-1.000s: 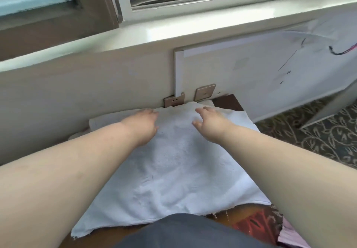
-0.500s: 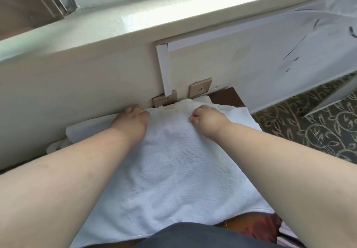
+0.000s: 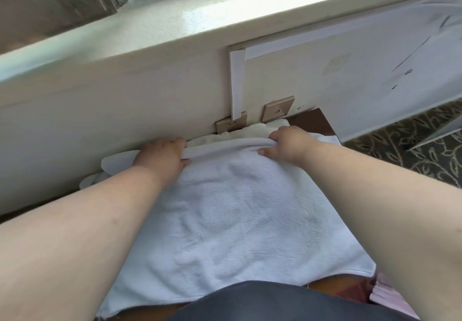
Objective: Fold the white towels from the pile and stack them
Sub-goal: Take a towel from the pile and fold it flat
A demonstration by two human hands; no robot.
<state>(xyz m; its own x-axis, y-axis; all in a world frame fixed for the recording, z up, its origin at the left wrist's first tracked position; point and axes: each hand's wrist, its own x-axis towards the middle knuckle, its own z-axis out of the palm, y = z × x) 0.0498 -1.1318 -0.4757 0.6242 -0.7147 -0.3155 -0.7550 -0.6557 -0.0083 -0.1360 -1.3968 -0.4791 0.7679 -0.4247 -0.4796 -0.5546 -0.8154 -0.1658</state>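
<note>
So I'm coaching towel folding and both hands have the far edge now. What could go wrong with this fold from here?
1. The left hand and right hand grip the towel well inside its corners, so the ends may sag and the fold come out skewed.
2. More cloth lies under it by the wall; a finger might catch it and drag it along.
3. The near edge hangs off the front, so pulling might slide it off.

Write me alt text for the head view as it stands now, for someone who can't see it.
Both hands grip the far edge of a white towel spread flat on a surface below a window sill: the left hand and the right hand each pinch the bunched hem near the cream wall. More white towels lie behind it, and patterned carpet shows at right.
</note>
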